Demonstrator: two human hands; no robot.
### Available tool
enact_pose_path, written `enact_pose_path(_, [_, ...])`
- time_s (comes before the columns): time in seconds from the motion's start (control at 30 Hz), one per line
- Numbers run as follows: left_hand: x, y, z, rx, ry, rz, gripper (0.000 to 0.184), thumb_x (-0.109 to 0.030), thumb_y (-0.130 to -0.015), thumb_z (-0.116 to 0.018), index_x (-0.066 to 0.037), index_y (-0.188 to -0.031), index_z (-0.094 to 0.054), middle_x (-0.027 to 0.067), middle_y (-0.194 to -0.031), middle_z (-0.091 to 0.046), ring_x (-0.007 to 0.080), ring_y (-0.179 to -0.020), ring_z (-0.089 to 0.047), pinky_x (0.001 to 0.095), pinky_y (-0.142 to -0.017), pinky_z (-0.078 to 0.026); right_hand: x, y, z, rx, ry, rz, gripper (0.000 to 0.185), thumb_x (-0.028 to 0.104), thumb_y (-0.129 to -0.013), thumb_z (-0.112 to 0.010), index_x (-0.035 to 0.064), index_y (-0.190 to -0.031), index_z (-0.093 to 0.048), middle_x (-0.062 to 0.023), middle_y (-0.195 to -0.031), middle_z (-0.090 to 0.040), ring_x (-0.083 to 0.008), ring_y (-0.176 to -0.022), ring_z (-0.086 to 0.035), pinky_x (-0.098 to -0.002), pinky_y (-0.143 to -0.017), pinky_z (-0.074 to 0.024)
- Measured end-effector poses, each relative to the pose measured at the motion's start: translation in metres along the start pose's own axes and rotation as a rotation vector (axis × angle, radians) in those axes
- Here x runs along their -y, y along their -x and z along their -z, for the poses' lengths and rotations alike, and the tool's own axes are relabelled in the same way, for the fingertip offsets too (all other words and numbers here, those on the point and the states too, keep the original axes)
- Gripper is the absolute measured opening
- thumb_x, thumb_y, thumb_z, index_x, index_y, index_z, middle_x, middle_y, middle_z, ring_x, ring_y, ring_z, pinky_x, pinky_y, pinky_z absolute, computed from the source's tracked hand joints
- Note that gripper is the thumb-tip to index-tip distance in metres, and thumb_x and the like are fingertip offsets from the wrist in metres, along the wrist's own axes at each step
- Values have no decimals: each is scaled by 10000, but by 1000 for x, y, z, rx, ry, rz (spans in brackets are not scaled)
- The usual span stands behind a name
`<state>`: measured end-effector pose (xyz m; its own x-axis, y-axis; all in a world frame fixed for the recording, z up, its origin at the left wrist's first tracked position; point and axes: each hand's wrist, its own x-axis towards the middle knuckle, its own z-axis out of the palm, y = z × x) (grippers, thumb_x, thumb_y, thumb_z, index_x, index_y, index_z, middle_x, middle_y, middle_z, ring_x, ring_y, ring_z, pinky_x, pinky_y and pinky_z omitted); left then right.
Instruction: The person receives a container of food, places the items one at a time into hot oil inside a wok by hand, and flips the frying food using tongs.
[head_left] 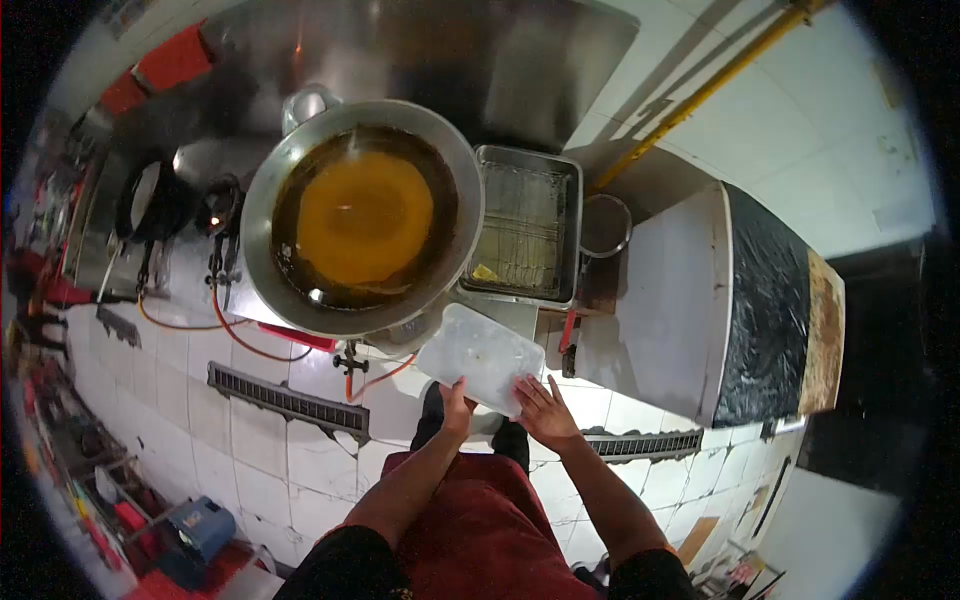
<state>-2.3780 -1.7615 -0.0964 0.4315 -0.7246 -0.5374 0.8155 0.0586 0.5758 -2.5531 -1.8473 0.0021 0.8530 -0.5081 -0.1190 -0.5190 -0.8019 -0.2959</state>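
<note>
A translucent white plastic container [482, 352], rectangular with rounded corners, is held in front of my body, tilted beside the lower right rim of the big pan. My left hand [458, 408] grips its near edge, with the thumb up against the side. At its near right corner my right hand [547, 412] holds it too, fingers spread along the side. What lies inside the container, if anything, I cannot make out. Just beyond it stands a wide metal pan [262, 215] of brown oil, paler and amber in the middle.
Right of the pan sits a rectangular metal tray [574, 225] with a wire rack and a small yellow piece. A round strainer [605, 225] is beside it. A black wok [150, 200] and burner [220, 205] stand left. A white cabinet [660, 300] is at right; floor grates [290, 400] lie below.
</note>
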Motion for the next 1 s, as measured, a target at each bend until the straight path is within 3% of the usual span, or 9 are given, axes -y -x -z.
enact_pose_path(0.17, [38, -5, 5, -44, -60, 30, 538, -236, -917, -497, -154, -1372, -223, 95, -1292, -433, 245, -1201, -459, 415, -955, -427, -79, -5, -37, -61, -222, 234, 533, 261, -829, -624, 33, -1289, -483, -109, -1368, -444, -258, -1330, -345, -433, -1128, -240])
enact_pose_path(0.23, [49, -10, -5, -37, 11, 31, 585, -506, -933, -427, -152, -1384, -307, 70, -1272, -478, 227, -1208, -442, 380, -959, -381, -89, -17, -17, -29, -178, 273, 568, 241, -764, -677, 22, -1260, -509, -113, -1350, -456, -268, -1314, -366, -448, -1107, -294])
enact_pose_path(0.27, [40, -6, -29, -54, -18, 68, 708, -653, -899, -326, -159, -1407, -304, 75, -1366, -410, 241, -1271, -382, 409, -1023, -326, -101, -22, -25, -61, -224, 318, 571, 243, -762, -677, 23, -1261, -510, -111, -1343, -461, -275, -1308, -370, -451, -1096, -314])
enact_pose_path(0.4, [29, 3, -80, -161, 257, 32, 769, -721, -876, -227, -188, -1429, -256, 49, -1393, -370, 267, -1280, -362, 454, -1052, -294, -111, -29, -34, -164, -310, 375, 561, 250, -726, -695, 22, -1218, -553, -106, -1266, -510, -309, -1218, -442, -442, -1047, -391])
enact_pose_path(0.53, [64, -10, -73, -284, 29, -109, 797, -719, -881, -184, -158, -1447, -197, 89, -1431, -310, 251, -1314, -310, 420, -1092, -254, -110, -34, -28, -235, -308, 379, 499, 243, -741, -693, 31, -1179, -580, -86, -1232, -528, -297, -1205, -454, -437, -1025, -417])
enact_pose_path(0.73, [75, -2, -58, -411, -47, -255, 673, -639, -923, -282, -125, -1358, -305, 79, -1315, -409, 232, -1236, -391, 383, -1039, -339, -101, -28, -29, -255, -283, 416, 461, 246, -742, -697, 75, -1159, -601, -63, -1200, -549, -292, -1191, -470, -448, -974, -463])
enact_pose_path(0.83, [71, -1, -75, -353, 16, -250, 575, -554, -943, -373, -113, -1311, -339, 82, -1263, -427, 215, -1193, -426, 376, -996, -382, -99, -26, -35, -323, -315, 394, 439, 256, -752, -687, 81, -1145, -602, -53, -1193, -557, -274, -1188, -477, -466, -961, -465])
enact_pose_path(0.93, [90, -7, -55, -430, -383, -438, 488, -445, -960, -425, -90, -1284, -341, 93, -1214, -440, 208, -1153, -453, 365, -962, -409, -97, -22, -38, -325, -322, 347, 411, 246, -765, -679, 92, -1137, -601, -46, -1194, -560, -263, -1182, -487, -483, -950, -467])
enact_pose_path(1.0, [104, -3, -20, -388, -389, -274, 467, -267, -971, -438, -41, -1358, -306, 151, -1307, -412, 265, -1218, -403, 391, -1024, -341, -93, -14, -37, -287, -310, 356, 445, 220, -729, -697, 86, -1143, -605, -51, -1196, -554, -284, -1200, -471, -467, -977, -446])
